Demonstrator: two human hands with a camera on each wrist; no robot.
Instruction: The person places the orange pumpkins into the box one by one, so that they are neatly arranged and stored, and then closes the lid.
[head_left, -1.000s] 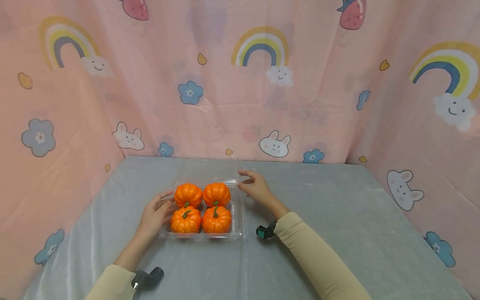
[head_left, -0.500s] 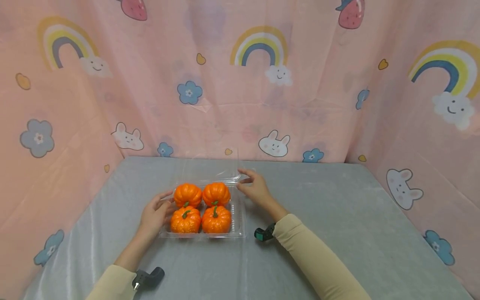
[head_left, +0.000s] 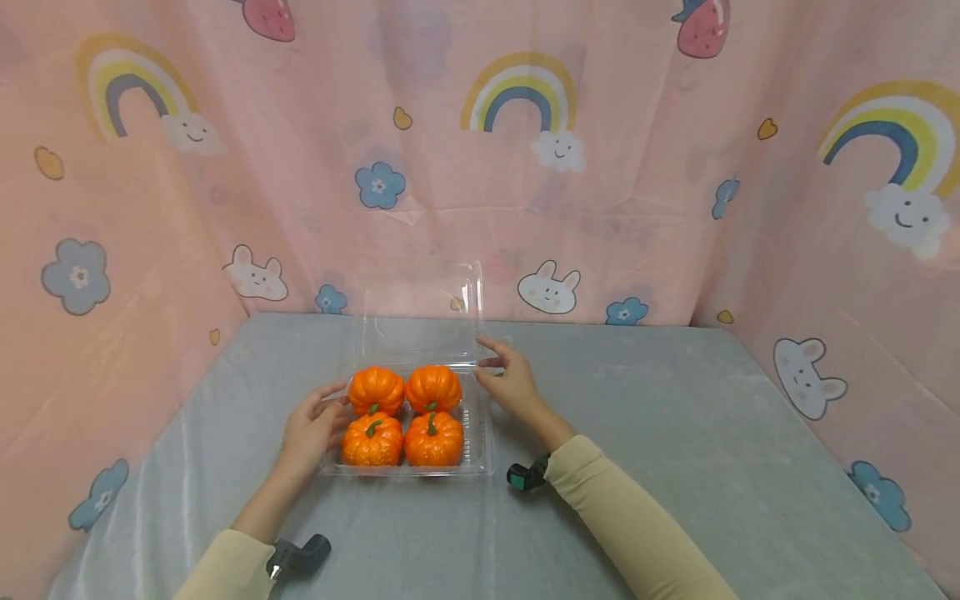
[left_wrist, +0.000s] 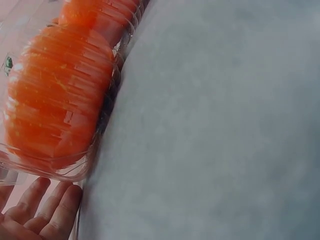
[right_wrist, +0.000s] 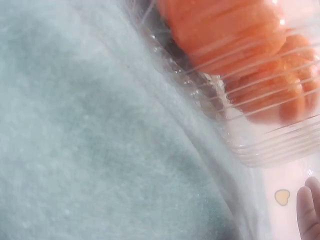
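A clear plastic clamshell box (head_left: 480,454) holds several small orange pumpkins with green stems, among them a front left pumpkin (head_left: 372,440) and a back right pumpkin (head_left: 433,388). Its transparent lid (head_left: 420,321) stands raised at the back. My left hand (head_left: 306,429) is at the box's left side, fingers extended; in the left wrist view its fingertips (left_wrist: 65,200) are right at a box corner. At the back right corner, by the lid's hinge edge, my right hand (head_left: 513,383) has its fingers extended. Only a couple of right fingers (right_wrist: 305,210) show in the right wrist view.
The box rests on a grey cloth-covered table (head_left: 637,400). Pink patterned curtains (head_left: 637,233) enclose the back and both sides. A dark wrist device (head_left: 298,557) sits on the left wrist, and another device (head_left: 527,475) on the right.
The clear lid has swung up from lying low behind the box to standing higher against the curtain. Both hands have stayed almost where they were; the pumpkins have not moved.
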